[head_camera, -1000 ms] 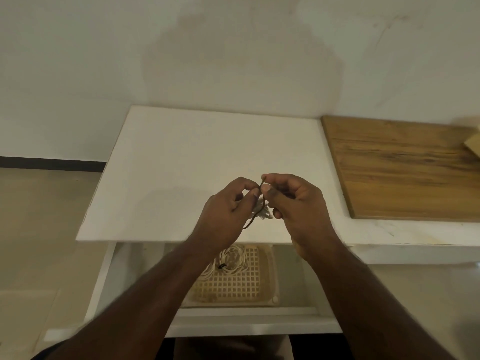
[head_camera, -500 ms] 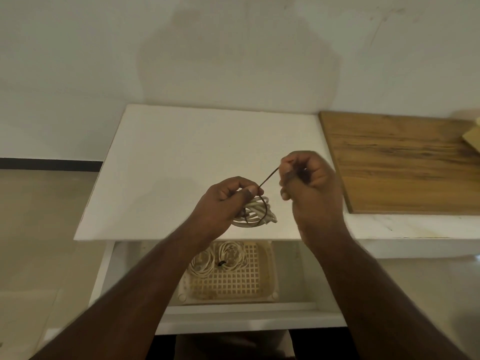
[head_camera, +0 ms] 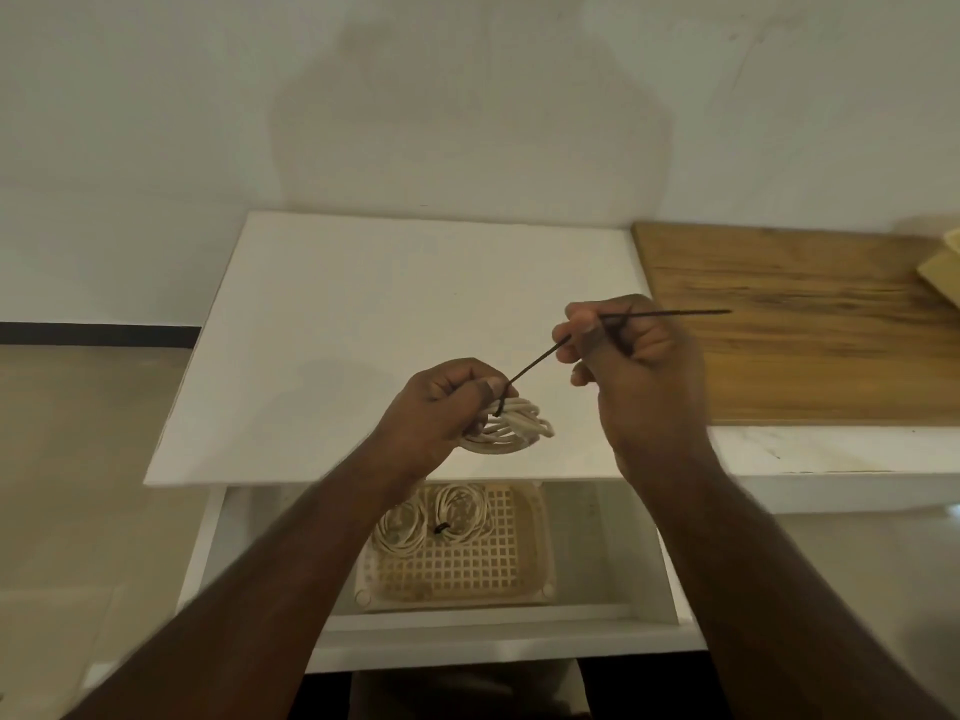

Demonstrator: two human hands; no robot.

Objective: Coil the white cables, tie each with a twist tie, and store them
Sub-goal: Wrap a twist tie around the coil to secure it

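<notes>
My left hand grips a coiled white cable just above the front part of the white table top. A dark twist tie runs from the coil up and to the right. My right hand pinches that tie, and its free end pokes out to the right over the wooden board. Below the table top, an open drawer holds a beige plastic grid basket. Two coiled white cables lie in its far left part, one with a dark tie around it.
A brown wooden board lies on the counter to the right of the white top. The open white drawer juts toward me under my forearms. A pale wall stands behind, and tan floor lies to the left.
My right hand has pulled the twist tie up and to the right, away from the left hand, so it is stretched taut. The left hand has kept the coil nearly in place.
</notes>
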